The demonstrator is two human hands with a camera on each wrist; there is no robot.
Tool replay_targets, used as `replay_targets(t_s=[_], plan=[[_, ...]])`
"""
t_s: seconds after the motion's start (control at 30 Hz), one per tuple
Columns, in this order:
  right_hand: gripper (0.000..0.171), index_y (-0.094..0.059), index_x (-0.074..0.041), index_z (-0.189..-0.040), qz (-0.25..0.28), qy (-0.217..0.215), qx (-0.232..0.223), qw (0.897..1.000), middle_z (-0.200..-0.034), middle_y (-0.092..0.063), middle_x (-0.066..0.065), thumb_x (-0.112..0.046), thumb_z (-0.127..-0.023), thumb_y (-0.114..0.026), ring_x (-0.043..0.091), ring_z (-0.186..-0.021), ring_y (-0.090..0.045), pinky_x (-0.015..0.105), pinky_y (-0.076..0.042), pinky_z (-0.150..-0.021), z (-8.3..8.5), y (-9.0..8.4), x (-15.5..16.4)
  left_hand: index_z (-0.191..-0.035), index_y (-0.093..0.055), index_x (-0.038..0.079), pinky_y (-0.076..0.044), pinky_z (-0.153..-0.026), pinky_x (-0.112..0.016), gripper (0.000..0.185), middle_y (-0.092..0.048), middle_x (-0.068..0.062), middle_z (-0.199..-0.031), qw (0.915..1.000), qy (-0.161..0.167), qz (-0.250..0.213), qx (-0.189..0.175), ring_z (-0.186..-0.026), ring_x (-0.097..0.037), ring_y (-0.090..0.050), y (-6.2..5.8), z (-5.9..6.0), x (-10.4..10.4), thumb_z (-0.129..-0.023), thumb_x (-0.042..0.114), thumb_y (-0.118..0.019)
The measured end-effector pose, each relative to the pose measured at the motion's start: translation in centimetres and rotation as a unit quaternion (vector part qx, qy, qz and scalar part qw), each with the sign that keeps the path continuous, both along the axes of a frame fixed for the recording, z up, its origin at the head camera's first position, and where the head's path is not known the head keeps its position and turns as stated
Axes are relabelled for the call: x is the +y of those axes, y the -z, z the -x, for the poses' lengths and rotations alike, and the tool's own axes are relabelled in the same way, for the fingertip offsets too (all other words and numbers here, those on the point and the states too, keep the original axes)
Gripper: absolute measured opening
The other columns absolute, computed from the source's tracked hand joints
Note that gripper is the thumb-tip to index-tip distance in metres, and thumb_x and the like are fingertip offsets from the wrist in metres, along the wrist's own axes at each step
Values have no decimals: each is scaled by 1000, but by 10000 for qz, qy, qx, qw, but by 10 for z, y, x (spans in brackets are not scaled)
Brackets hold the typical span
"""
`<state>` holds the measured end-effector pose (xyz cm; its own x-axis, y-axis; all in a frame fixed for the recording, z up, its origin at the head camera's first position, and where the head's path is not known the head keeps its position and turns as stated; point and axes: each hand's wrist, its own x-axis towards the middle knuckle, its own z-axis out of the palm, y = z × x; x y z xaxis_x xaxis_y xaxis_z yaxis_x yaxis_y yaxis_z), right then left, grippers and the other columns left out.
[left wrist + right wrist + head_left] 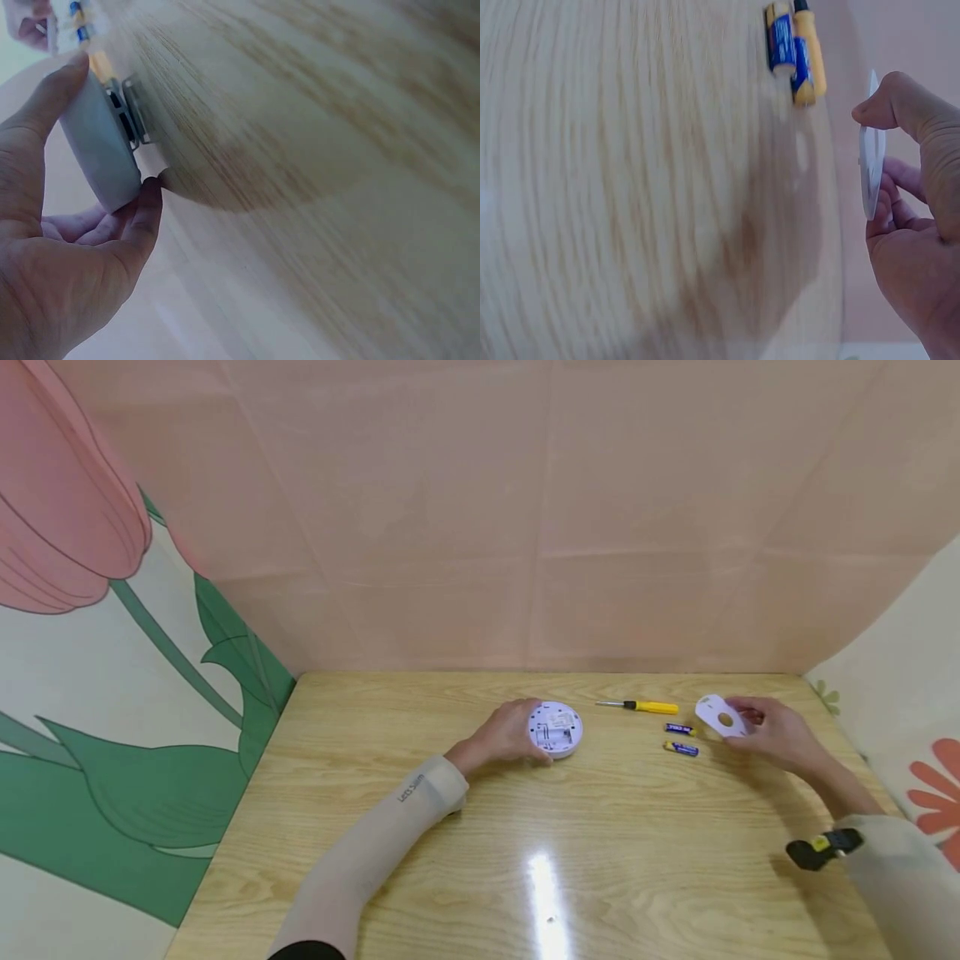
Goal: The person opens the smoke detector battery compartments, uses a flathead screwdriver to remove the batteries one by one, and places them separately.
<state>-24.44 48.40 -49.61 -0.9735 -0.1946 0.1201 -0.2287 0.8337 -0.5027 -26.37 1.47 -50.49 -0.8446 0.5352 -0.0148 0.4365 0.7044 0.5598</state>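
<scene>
Staged recording booth, not lived-in room: light wood-grain desk [420,827] boxed in by plain pink fabric backdrop [525,510] at far edge, tulip-print cloth panel [112,693] along left edge.

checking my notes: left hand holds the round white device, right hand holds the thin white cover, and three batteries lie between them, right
Not quite: only two batteries lie there, as the head view shows, beside a yellow screwdriver. The left hand does hold the round white device, and the right hand the thin white cover.

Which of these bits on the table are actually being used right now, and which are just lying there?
In use:
round white device, gripped by the left hand
white cover plate, pinched by the right hand

Lying untouched:
two batteries
yellow screwdriver
</scene>
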Motion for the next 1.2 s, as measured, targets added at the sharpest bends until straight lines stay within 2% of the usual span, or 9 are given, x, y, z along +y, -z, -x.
replay_targets(t_s=[0.2,0.43,0.63,0.83,1.0,1.2], plan=[[69,-64,12,-133,-16,-105,-78,9999,-119,-69,32,-17,-78,-94,34,-101,-61,13,-40,-70,1,-7,-20,-159,-43,3,-37,-125,-40,114,-52,-13,-159,10000,-37,1,-60,-146,-30,-50,0,0,0,-69,41,-101],[67,-64,10,-134,103,-270,-140,9995,-121,-70,30,-14,-79,-94,33,-101,-61,16,-43,-71,0,-11,-40,-159,-43,3,-37,-125,-40,114,-51,-12,-160,9999,-97,-36,-126,-147,-30,-49,-2,-2,1,-69,39,-102],[70,-64,8,-135,40,-313,-234,9992,-124,-68,29,-20,-79,-95,37,-106,-61,17,-42,-75,-3,-16,-59,-159,-43,2,-38,-124,-39,114,-52,-13,-159,9999,-106,-3,-89,-146,-30,-50,-2,-2,1,-69,40,-102],[70,-66,8,-133,48,-360,-29,9993,-120,-68,28,-20,-76,-96,37,-102,-62,21,-43,-76,-4,-21,-78,-159,-43,3,-37,-125,-39,114,-52,-12,-159,9999,-131,-15,-93,-146,-30,-50,-2,-2,2,-68,40,-102],[67,-68,7,-131,182,-377,136,9990,-120,-67,29,-15,-73,-95,39,-104,-64,19,-43,-78,-3,-22,-90,-159,-43,3,-38,-124,-40,114,-52,-12,-159,9998,-160,-24,-130,-146,-30,-50,-2,-2,2,-68,41,-102],[64,-69,7,-129,302,-482,128,9983,-117,-66,28,-11,-72,-93,38,-101,-64,18,-43,-75,-5,-25,-110,-159,-43,3,-38,-124,-40,114,-52,-12,-160,9998,-170,-29,-119,-146,-30,-50,0,-1,1,-69,41,-102]])
